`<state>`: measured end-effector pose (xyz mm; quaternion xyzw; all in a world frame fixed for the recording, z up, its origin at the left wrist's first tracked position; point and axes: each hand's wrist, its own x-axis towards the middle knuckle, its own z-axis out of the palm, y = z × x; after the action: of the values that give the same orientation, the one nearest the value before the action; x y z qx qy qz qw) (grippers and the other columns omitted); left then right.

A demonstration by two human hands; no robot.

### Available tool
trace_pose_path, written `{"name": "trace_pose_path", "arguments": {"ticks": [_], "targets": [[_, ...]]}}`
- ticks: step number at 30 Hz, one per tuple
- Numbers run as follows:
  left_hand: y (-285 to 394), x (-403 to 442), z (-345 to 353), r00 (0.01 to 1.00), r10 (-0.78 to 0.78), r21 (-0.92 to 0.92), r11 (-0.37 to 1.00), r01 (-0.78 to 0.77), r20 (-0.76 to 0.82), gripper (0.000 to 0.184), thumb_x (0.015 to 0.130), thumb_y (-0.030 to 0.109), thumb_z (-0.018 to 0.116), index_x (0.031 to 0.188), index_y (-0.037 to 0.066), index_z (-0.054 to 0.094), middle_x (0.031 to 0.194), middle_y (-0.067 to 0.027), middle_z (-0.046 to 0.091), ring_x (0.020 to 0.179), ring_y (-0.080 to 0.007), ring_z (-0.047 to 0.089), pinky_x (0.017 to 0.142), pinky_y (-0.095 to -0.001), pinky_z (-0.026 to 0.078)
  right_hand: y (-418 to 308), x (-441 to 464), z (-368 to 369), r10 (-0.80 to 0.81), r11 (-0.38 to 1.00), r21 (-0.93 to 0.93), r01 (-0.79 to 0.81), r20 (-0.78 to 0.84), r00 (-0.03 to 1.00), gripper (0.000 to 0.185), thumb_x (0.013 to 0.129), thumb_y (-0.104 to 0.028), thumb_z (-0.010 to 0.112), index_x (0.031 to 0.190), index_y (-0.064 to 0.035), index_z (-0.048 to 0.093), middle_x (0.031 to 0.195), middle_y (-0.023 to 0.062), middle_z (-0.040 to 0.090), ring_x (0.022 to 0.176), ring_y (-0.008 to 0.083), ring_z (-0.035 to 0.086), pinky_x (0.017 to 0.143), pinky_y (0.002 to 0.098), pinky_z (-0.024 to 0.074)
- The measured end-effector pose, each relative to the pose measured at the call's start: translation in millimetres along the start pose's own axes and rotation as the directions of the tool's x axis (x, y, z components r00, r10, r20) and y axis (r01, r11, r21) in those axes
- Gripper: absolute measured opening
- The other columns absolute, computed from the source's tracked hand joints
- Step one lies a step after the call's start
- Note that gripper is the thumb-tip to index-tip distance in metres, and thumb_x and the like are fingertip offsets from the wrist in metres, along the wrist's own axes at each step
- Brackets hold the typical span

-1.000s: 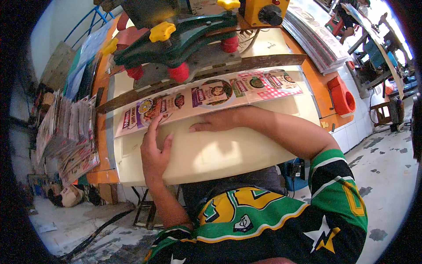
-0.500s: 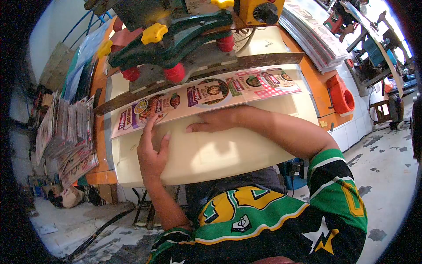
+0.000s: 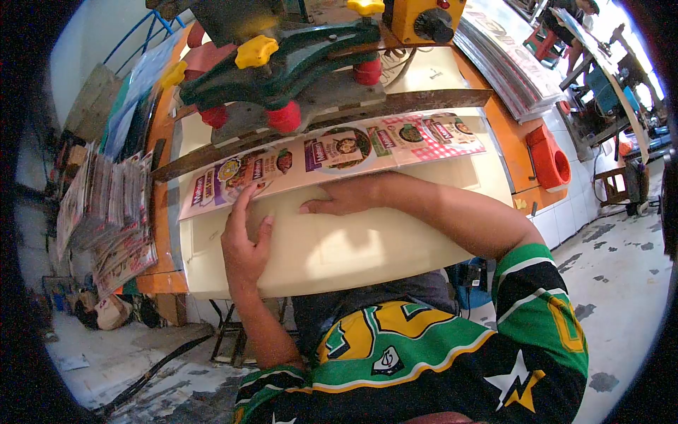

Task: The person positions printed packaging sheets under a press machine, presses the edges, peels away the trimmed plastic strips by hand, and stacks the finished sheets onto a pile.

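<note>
A long printed strip with food pictures lies across a cream board, along the metal bar of a press. My left hand is at the strip's near edge on the left, index finger stretched onto the print and thumb apart. Against the same edge, nearer the middle, my right hand lies flat with its thumb pointing left. Some of its fingertips are hard to make out. Neither hand is gripping anything visible.
Above the strip hangs the press's dark green clamp frame with yellow knobs and red feet. Printed stacks stand at left and far right. A red tape dispenser sits at the right edge. A person is in the far background.
Both hands and the strip keep almost the same places. The whole view has shifted slightly, and more of the background person shows at the upper right.
</note>
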<state>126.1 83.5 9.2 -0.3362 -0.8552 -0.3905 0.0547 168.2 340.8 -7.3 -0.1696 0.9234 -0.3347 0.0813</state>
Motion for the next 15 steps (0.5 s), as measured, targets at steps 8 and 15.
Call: {"name": "trace_pose_path", "arguments": {"ticks": [8,15], "targets": [[-2.5,0.0,-1.2,1.000,0.000,0.002,1.000,0.000,0.028,0.057,0.095,0.014,0.069,0.150,0.008,0.051,0.141,-0.0213,0.062,0.132,-0.0370,0.060,0.110,-0.0443,0.048,-7.7,-0.8,-5.6,0.029,0.997,0.073,-0.031,0.025,0.999,0.075,0.102,-0.062,0.050,0.149,-0.0044,0.050,0.150,0.0269,0.052,0.139,0.0407,0.050,0.121,0.0454,0.0339],[-2.5,0.7,-0.2,1.000,-0.005,0.020,1.000,0.004,0.021,0.058,0.096,0.016,0.069,0.150,0.009,0.051,0.141,-0.0217,0.063,0.131,-0.0389,0.060,0.111,-0.0457,0.047,4.6,6.4,4.6,-0.031,0.998,0.050,0.035,-0.082,0.996,0.064,0.103,-0.056,0.051,0.144,-0.0073,0.057,0.144,0.0241,0.059,0.133,0.0409,0.056,0.118,0.0456,0.0376]]}}
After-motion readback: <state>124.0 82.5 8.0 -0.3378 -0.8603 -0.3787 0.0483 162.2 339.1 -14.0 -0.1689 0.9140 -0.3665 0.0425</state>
